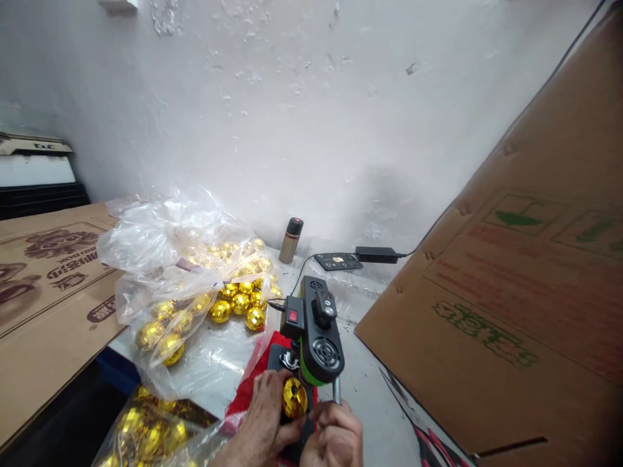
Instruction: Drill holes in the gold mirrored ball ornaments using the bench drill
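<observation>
A gold mirrored ball (294, 397) sits under the head of a small black bench machine (322, 331) with a green band and a red switch. My left hand (263, 415) is closed around the ball's left side, its thumb below it. On the machine's right side a metal lever (337, 389) points down, and my right hand (335, 433) is wrapped round its lower end. The machine's dark base stands on a red cloth (243, 388). Part of the base is hidden behind my hands.
Clear plastic bags (165, 227) with several gold balls (240, 303) lie left of the machine. Another bag of balls (148, 431) is at lower left. A spray can (291, 240) and a black power adapter (376, 254) stand by the wall. Cardboard boxes (511, 292) flank both sides.
</observation>
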